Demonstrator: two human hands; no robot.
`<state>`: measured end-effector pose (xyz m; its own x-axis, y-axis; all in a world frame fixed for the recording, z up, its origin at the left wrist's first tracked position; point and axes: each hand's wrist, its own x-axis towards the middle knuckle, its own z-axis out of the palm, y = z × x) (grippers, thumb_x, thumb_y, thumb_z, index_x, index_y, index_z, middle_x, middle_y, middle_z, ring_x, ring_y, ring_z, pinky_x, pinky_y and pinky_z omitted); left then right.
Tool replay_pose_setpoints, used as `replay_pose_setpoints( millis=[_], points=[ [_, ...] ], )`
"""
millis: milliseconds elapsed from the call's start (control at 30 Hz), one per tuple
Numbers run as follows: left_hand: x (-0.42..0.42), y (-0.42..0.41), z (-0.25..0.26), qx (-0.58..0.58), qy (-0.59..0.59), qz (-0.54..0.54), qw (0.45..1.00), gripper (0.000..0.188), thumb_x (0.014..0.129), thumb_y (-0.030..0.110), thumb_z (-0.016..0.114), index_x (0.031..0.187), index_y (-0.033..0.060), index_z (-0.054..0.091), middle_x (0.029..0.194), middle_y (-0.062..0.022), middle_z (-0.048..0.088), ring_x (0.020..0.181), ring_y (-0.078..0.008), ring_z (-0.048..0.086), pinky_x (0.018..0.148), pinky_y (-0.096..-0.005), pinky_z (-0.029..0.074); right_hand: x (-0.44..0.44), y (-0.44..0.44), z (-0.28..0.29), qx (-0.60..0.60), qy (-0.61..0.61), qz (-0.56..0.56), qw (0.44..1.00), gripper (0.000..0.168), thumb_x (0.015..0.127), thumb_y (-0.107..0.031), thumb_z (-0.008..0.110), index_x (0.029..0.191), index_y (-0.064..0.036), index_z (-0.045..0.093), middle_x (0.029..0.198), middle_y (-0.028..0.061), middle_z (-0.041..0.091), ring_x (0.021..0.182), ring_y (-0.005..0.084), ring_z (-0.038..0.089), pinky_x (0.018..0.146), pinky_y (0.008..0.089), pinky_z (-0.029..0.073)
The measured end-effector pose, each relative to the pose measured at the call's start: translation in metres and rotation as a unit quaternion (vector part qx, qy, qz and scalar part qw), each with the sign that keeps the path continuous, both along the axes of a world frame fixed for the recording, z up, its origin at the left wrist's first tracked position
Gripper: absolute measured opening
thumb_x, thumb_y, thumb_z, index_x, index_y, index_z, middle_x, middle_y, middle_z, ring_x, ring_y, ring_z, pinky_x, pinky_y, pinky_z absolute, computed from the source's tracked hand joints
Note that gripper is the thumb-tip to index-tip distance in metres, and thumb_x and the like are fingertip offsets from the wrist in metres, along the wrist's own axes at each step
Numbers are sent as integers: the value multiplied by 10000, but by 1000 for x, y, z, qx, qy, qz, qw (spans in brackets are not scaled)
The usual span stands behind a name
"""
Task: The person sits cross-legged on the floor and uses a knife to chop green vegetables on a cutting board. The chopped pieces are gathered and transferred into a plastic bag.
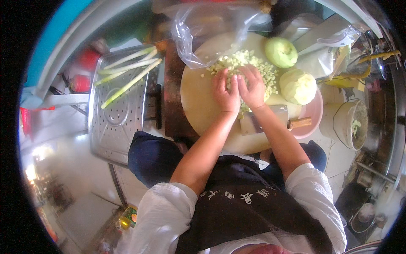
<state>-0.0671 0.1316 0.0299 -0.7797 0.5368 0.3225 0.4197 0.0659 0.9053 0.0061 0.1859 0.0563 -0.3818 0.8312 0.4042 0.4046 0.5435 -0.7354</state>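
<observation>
My left hand (226,92) and my right hand (252,85) lie side by side, thumbs almost touching. Both are cupped around part of a heap of pale green diced vegetable (268,74). The heap rests on a round cutting board (198,98), and how much the palms hold is hidden. Partly under my right forearm lies a cleaver (250,123) with a wooden handle (299,123). Two peeled, round pale green vegetables, one farther back (281,52) and one nearer (298,87), sit at the board's right edge. A clear plastic bag (187,41) overlaps the board's far left side.
On the left, a perforated steel tray (127,130) carries several pale green stalks (130,84). A pink basin (317,111) sits partly beneath the board's right side. Farther right stands a bucket (337,123) with scraps. My knees flank the board's near edge.
</observation>
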Motion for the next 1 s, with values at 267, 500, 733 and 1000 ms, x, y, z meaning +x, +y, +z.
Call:
replay_pose_setpoints(
  millis=[267,500,733,1000],
  points=[
    [12,12,50,149,-344,-33,926,267,894,232,584,990,-11,641,966,-72,638,874,-144,563,787,-288,439,-13,-9,19,-173,267,-14,948,102,820,-30,620,914,4,640,995,108,614,988,221,558,895,313,425],
    [-78,70,105,251,-390,-10,886,241,859,199,624,1007,11,645,912,-25,629,776,-94,552,661,-242,441,-107,50,77,-149,288,-1,946,170,818,-128,630,918,4,670,931,103,643,867,199,592,801,292,463],
    [-178,121,35,31,-404,36,914,448,900,323,576,1244,37,546,1272,-88,535,1120,-207,504,910,-337,411,-142,159,13,-497,105,5,861,432,916,-238,521,1305,-55,480,1228,153,545,1060,237,543,872,344,458],
    [-138,88,60,99,-429,-57,896,313,960,236,486,1154,7,575,1272,-152,530,1184,-210,490,1016,-363,367,-55,145,30,-496,223,169,822,421,973,-251,433,1343,-51,439,1361,150,456,1219,233,463,1065,330,339]
  ],
)
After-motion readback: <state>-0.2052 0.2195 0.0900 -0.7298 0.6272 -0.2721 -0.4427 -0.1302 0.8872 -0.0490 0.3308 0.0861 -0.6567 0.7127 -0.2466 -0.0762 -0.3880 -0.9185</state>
